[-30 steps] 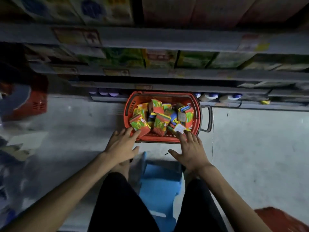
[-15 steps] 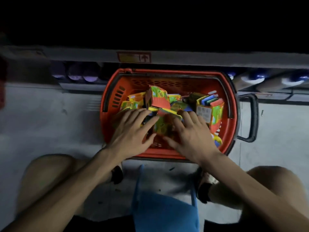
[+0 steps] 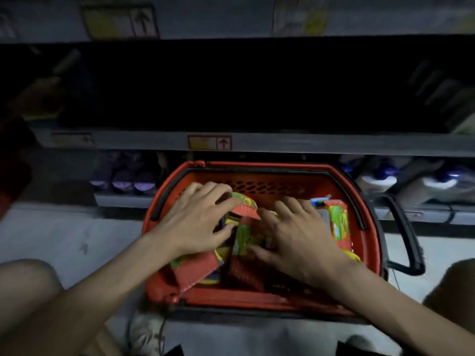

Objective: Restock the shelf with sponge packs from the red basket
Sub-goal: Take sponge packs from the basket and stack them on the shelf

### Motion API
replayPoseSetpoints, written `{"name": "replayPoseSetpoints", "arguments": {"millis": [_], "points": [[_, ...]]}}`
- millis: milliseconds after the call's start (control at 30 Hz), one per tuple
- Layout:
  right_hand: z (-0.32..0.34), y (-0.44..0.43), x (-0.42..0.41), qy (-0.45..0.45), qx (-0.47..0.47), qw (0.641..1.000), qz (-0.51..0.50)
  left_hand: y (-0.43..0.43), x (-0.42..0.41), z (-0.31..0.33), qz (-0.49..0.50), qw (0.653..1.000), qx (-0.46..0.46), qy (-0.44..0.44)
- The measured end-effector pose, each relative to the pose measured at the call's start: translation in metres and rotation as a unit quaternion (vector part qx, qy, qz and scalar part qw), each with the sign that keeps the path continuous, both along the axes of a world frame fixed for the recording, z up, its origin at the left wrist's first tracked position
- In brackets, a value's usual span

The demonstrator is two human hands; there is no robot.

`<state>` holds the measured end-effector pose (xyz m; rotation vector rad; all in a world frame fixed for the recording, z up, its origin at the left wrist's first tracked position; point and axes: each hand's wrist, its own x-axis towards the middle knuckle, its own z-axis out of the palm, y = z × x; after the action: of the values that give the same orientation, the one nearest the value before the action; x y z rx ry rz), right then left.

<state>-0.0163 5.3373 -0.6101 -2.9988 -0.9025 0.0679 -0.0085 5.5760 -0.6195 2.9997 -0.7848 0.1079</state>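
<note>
The red basket (image 3: 270,181) sits on the floor in front of me, against the shelving, with several green, yellow and red sponge packs inside. My left hand (image 3: 198,222) reaches into its left half, fingers curled over a sponge pack (image 3: 245,208) with the thumb under it. Just right of it, my right hand (image 3: 298,235) lies spread on top of the other packs in the middle. One more pack (image 3: 338,222) stands by the right wall, and another (image 3: 198,271) leans at the front left. Directly above the basket is a dark shelf bay (image 3: 231,86).
A grey shelf edge (image 3: 308,144) with a price label crosses just beyond the basket. Below it, purple-capped bottles (image 3: 126,179) stand at left and white jugs (image 3: 411,185) at right. The basket's black handle (image 3: 408,240) sticks out to the right. My knees flank the basket.
I have crouched closer and both hands have gone from the basket's near rim down onto the packs. My left hand has closed round one pack; the view has tilted up to the shelf.
</note>
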Motion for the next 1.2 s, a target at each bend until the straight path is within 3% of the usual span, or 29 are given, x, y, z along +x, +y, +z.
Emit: {"name": "replayPoseSetpoints", "arguments": {"millis": [167,367,600,900,1200], "points": [[0.038,-0.002,-0.023,-0.009,-0.025,0.999,-0.047,0.014,-0.038,0.026,0.102,0.994,-0.006,0.034],[0.073,-0.004,-0.040,-0.003,-0.054,0.998,-0.014,0.027,-0.066,0.062,0.096,0.993,0.042,0.051],[0.103,-0.008,-0.031,0.091,-0.139,0.986,0.007,0.038,-0.072,0.074,0.095,0.992,0.056,0.060],[0.050,0.000,0.010,0.175,-0.125,0.977,-0.010,0.045,-0.038,0.029,0.112,0.974,0.095,0.173],[0.017,0.020,0.034,0.278,-0.118,0.952,-0.051,0.046,-0.001,0.006,0.196,0.930,0.005,0.311]]}}
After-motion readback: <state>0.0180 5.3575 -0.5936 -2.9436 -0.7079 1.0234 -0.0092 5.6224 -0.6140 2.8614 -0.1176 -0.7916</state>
